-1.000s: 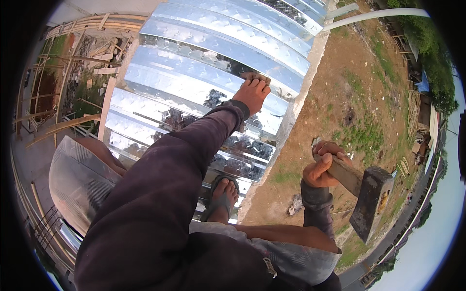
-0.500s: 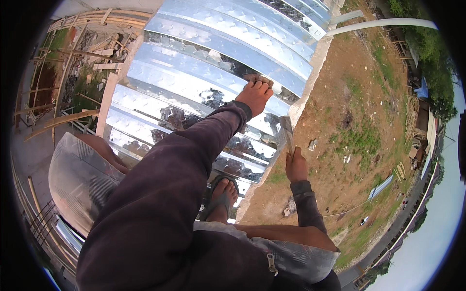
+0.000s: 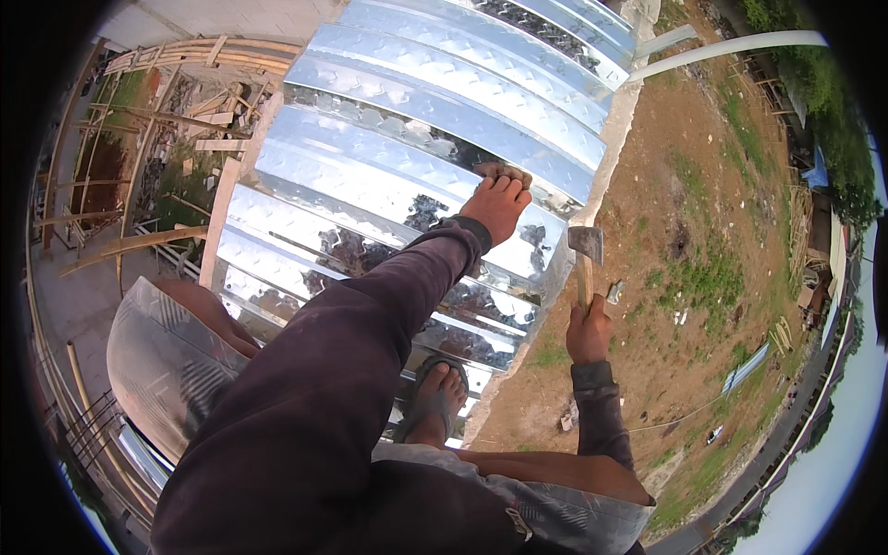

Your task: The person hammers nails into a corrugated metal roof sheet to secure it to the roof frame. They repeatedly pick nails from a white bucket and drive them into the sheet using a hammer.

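My left hand (image 3: 499,202) presses on a ridge of the shiny corrugated metal roof sheet (image 3: 416,120), near its right edge. Its fingers are bent down onto the metal, and I cannot tell whether they pinch anything small. My right hand (image 3: 588,330) grips the wooden handle of a hammer (image 3: 585,245). The hammer stands upright, its steel head just off the sheet's right edge and close to my left hand. Both arms wear dark purple sleeves. My sandalled foot (image 3: 435,400) stands on the sheet lower down.
Far below to the right lies bare brown ground with grass patches (image 3: 712,277) and scattered scraps. A white pipe (image 3: 731,46) runs along the top right. Timber framing and planks (image 3: 157,120) lie to the left. A curved metal sheet (image 3: 157,361) sits at lower left.
My right hand has swung the hammer from out over the ground at the right, inward and up to the sheet's edge. My left hand has stayed on the ridge.
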A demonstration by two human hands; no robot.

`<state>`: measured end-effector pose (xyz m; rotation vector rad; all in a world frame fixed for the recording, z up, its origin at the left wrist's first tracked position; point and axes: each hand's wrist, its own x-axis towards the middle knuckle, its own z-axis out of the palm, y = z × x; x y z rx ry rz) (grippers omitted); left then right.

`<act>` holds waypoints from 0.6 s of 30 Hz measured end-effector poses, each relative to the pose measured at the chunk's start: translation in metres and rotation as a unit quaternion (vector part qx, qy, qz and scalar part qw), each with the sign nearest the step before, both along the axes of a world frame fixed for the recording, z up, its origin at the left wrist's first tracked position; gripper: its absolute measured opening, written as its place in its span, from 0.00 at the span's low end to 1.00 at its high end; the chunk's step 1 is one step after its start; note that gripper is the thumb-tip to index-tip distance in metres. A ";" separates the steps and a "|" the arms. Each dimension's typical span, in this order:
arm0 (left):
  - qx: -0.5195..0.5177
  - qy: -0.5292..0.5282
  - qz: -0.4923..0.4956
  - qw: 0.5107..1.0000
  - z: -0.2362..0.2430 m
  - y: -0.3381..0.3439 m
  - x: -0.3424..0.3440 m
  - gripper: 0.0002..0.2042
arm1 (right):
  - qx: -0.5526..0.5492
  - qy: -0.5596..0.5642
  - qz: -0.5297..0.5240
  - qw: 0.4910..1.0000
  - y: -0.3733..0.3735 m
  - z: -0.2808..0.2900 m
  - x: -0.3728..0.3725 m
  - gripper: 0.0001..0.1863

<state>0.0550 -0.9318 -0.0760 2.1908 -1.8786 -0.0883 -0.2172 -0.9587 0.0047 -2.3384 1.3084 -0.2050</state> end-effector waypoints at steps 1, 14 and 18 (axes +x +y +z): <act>-0.002 0.018 0.000 1.000 -0.004 0.015 -0.012 0.13 | -0.014 -0.038 -0.005 0.999 0.011 0.033 0.003 0.15; 0.004 0.026 -0.010 1.000 -0.005 0.018 -0.018 0.12 | 0.008 -0.043 -0.006 0.999 0.012 0.036 0.006 0.12; 0.020 0.018 -0.003 1.000 0.003 0.016 -0.009 0.12 | 0.009 -0.361 0.013 0.932 0.019 0.071 0.025 0.15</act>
